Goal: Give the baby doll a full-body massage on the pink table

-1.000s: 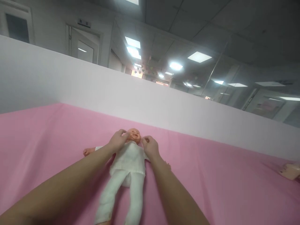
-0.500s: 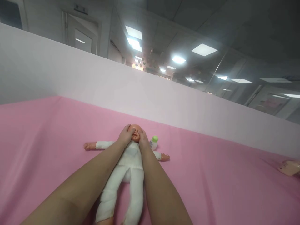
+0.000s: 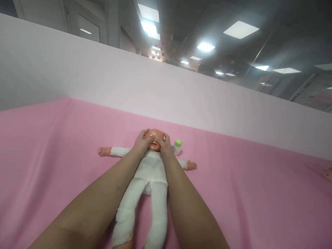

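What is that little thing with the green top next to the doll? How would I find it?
Look at the big pink sheet and find the baby doll lying on its back in white clothes. Just past the right hand at the doll's face, beside its head, stands a small bottle. It is the only thing there with a bright green cap.

1. Pink sheet (image 3: 52, 145) covers the whole surface, a bit wrinkled.
2. Plain white partition (image 3: 103, 76) runs along the back edge.
3. Above that, a dim grey ceiling with bright square light panels (image 3: 241, 29).
4. Door (image 3: 85, 29) up top left.
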{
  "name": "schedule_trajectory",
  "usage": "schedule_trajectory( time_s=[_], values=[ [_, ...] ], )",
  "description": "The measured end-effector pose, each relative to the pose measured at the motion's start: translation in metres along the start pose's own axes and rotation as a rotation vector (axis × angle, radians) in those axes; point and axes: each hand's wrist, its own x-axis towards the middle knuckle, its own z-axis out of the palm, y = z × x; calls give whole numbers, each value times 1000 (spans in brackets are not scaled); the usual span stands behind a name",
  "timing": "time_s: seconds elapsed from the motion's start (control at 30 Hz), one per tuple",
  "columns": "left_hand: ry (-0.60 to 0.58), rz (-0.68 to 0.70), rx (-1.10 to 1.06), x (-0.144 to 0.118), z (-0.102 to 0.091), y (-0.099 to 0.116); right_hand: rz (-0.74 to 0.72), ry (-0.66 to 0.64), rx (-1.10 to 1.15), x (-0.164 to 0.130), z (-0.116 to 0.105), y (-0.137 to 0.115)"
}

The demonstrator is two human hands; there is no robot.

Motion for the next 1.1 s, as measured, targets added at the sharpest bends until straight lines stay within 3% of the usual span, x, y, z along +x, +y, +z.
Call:
schedule_trajectory(
  time_s=[0.27, 0.47, 0.6, 0.7, 0.87, 1.1],
  values=[
    [28, 17, 195, 3, 1, -2, 99, 82, -14, 6, 0, 0],
    [26, -39, 105, 6, 3, -4, 40, 80, 48, 8, -5, 5],
    [15, -111, -41, 5, 4, 1, 147, 55, 144, 10, -10, 4],
    [-3, -90, -76, 4, 2, 2, 195, 14, 179, 9, -11, 0],
    [36, 16, 155, 6, -3, -3, 144, -65, 101, 0, -6, -9],
    [26, 11, 187, 6, 1, -1, 129, 32, -37, 0, 0, -14]
  ],
)
